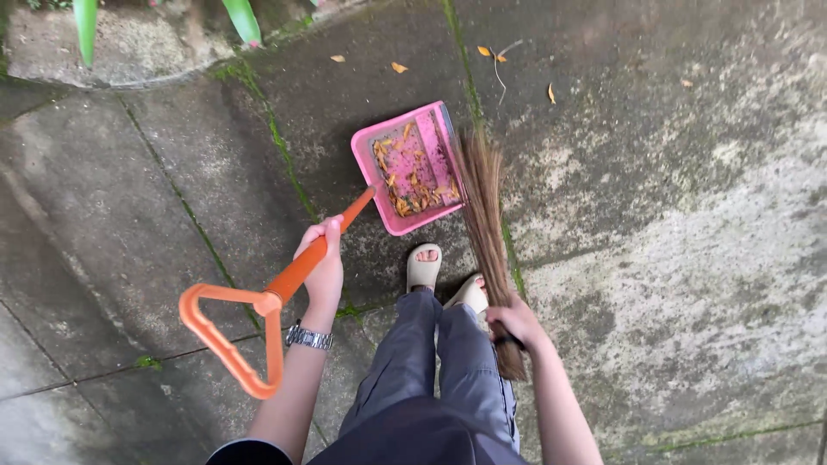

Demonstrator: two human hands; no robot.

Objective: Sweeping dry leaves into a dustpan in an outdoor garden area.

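Note:
My left hand grips the orange handle of a pink dustpan, which rests on the paved ground ahead of my feet. Dry leaf bits lie inside the pan. My right hand is closed around the bound end of a brown stick broom. The broom's bristle tips touch the pan's right edge. A metal watch sits on my left wrist.
My feet in beige sandals stand just behind the pan. Scattered yellow leaves lie on the damp concrete slabs farther ahead. Mossy seams run between slabs. Green plant leaves hang over a raised kerb at the top left.

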